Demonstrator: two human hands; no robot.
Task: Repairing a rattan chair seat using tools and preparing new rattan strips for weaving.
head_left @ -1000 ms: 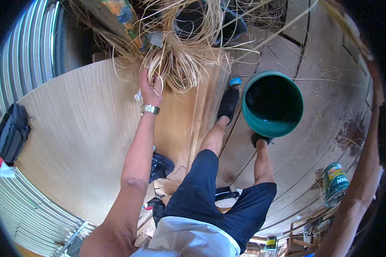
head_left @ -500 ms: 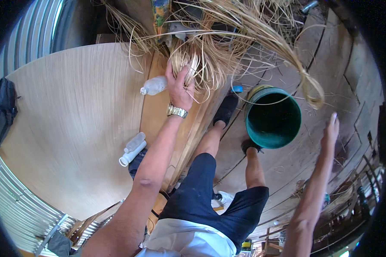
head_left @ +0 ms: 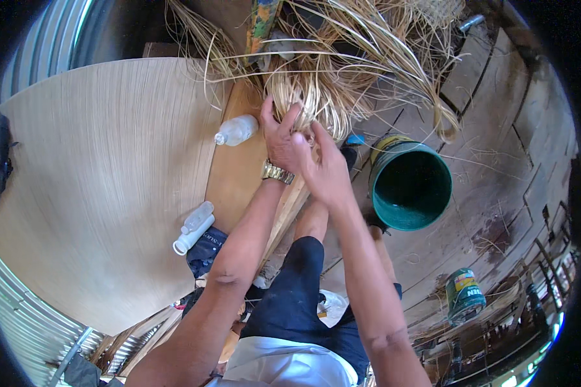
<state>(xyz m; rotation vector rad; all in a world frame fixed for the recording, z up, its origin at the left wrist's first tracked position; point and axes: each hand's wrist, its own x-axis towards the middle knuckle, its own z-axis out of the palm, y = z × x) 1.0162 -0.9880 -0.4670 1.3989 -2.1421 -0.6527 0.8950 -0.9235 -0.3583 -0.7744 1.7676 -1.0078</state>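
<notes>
A big bundle of pale straw-coloured reed strands (head_left: 342,71) hangs and spreads across the top of the view. My left hand (head_left: 279,132), with a gold watch at the wrist, grips the bundle where the strands gather. My right hand (head_left: 326,171) is pressed against the left hand, just below the gathered strands; its fingers curl round the same strands. Long loose strands (head_left: 426,97) arc down to the right over a green bucket (head_left: 412,184) that stands on the plank floor.
A pale wooden board (head_left: 103,187) lies to the left, with a clear plastic bottle (head_left: 237,130) and two more bottles (head_left: 192,227) at its edge. A green tin can (head_left: 465,295) stands lower right. My legs in dark shorts (head_left: 297,303) are below.
My right hand has come in from the far right, up to the bundle beside the left hand. The view has tilted, so the bucket sits lower and further right.
</notes>
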